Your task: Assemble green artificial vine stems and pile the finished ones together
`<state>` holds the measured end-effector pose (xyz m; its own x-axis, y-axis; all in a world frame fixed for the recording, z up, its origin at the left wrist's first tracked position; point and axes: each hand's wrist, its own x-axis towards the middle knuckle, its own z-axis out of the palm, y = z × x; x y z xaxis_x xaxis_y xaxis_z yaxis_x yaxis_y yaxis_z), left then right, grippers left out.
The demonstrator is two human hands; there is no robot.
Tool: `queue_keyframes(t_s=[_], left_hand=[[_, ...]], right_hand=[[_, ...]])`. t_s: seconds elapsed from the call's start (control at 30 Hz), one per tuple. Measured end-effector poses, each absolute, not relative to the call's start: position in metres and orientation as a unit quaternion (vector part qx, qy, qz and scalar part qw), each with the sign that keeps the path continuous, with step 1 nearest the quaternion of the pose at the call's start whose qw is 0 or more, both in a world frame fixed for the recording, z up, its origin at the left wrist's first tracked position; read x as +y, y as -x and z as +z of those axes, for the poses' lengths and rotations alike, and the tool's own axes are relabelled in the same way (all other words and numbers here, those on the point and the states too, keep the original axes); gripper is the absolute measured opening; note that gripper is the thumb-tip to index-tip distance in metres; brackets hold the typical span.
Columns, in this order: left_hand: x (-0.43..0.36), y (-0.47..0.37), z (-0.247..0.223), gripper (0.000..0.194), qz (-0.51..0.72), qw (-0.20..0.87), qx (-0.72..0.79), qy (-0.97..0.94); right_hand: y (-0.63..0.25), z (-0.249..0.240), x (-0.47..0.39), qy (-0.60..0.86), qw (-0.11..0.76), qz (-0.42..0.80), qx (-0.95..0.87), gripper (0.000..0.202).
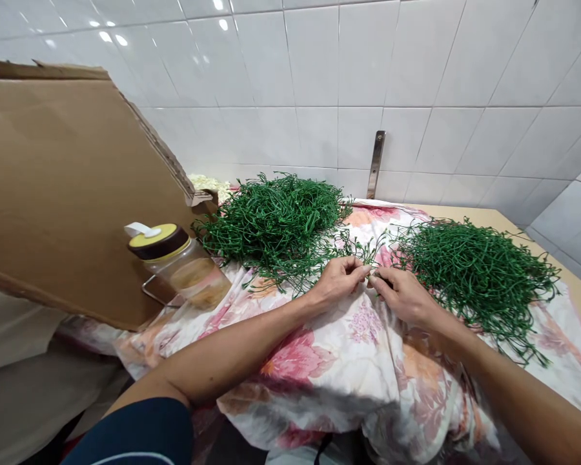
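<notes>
Your 2 hands, left (341, 279) and right (404, 294), pinch green stems (368, 255), frame centre | pile (479, 271) right of frame | keep fingertips close, stems aligned; avoid crushing tips

The place looked like a small tiled room in a home or a modest workroom; which of the two could not be told. Glossy pale wall tiles (314, 58) ran across twelve o'clock and met a corner near two, with a metal strip (376, 165) fixed upright near one. A flowered cloth (329, 381) covered most of a light wood-coloured tabletop (469, 214), like household bedding pressed into service. A drink bottle (198, 281) at eleven, a big cardboard piece (72, 187) at ten and heaped green stems (474, 274) at twelve and two suggested informal handwork.
</notes>
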<state>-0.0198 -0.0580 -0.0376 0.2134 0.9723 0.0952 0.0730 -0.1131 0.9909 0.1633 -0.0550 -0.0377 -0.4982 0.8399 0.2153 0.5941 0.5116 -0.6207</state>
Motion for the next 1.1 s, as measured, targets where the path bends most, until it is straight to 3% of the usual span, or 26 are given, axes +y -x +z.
queue_keyframes(t_s=[0.13,0.27,0.47,0.6,0.73,0.87,1.0,1.1], left_hand=[[-0.052,0.019,-0.047,0.035,0.451,0.471,0.483,-0.584],[-0.05,0.016,-0.055,0.027,0.448,0.412,0.505,-0.612],[-0.042,0.016,-0.057,0.022,0.431,0.314,0.545,-0.647],[-0.028,0.023,-0.057,0.023,0.433,0.331,0.562,-0.622],[-0.025,0.032,-0.062,0.029,0.448,0.365,0.504,-0.642],[-0.028,0.036,-0.065,0.023,0.448,0.369,0.504,-0.64],[-0.034,0.032,-0.058,0.023,0.444,0.392,0.504,-0.629],[-0.041,0.029,-0.05,0.027,0.434,0.429,0.47,-0.637]], right_hand=[[-0.156,-0.043,-0.065,0.398,0.23,0.109,-0.881,0.024],[-0.156,-0.048,-0.068,0.385,0.2,0.058,-0.899,0.018],[-0.147,-0.033,-0.09,0.371,0.151,0.057,-0.915,0.011],[-0.138,-0.007,-0.105,0.317,0.204,0.122,-0.918,0.014],[-0.175,0.027,-0.081,0.418,0.311,0.191,-0.832,0.025],[-0.24,0.051,-0.048,0.554,0.39,0.04,-0.734,0.028],[-0.289,0.055,-0.031,0.675,0.341,-0.115,-0.644,0.028],[-0.309,0.048,-0.024,0.713,0.286,-0.151,-0.622,0.033]])
